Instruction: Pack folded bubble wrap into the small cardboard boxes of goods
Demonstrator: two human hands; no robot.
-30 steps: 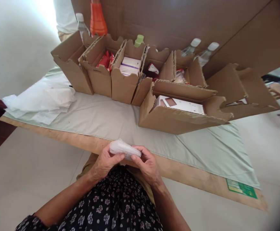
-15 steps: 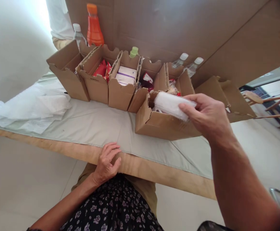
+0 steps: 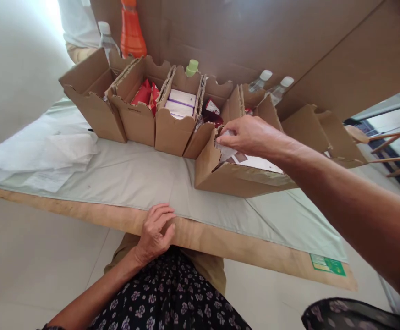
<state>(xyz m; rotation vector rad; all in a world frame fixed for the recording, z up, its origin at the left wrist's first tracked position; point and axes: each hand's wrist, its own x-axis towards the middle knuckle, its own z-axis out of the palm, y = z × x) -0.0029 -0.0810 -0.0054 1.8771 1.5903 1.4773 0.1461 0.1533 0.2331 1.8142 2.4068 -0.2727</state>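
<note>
I see crinkly, see-through sheets (image 3: pixel 69 153) left of my left grip (image 3: pixel 154 231), which rests half open on the surface (image 3: pixel 131 178), holding nothing. Beyond it, brown card boxes (image 3: pixel 172 133) hold shiny red packets (image 3: pixel 144 94) and flat white packs (image 3: pixel 181 101). Rightmost, my right grip (image 3: pixel 251 135) pinches a cloudy, soft-looking bundle (image 3: pixel 224 152) at the left end of a long box (image 3: pixel 227 181), beside a white carton (image 3: pixel 260 163).

From the middle of our view, our right hand (image 3: pixel 249 135) at two o'clock grips a translucent wrapped packet (image 3: pixel 226 141) in the nine-o'clock end of the front carton (image 3: pixel 234 181). At seven, our left hand (image 3: pixel 155 231) rests loosely on the wooden table edge (image 3: pixel 220 239). Plastic sheets (image 3: pixel 58 146) lie at nine; an orange bottle (image 3: pixel 133 36) stands at eleven.
</note>
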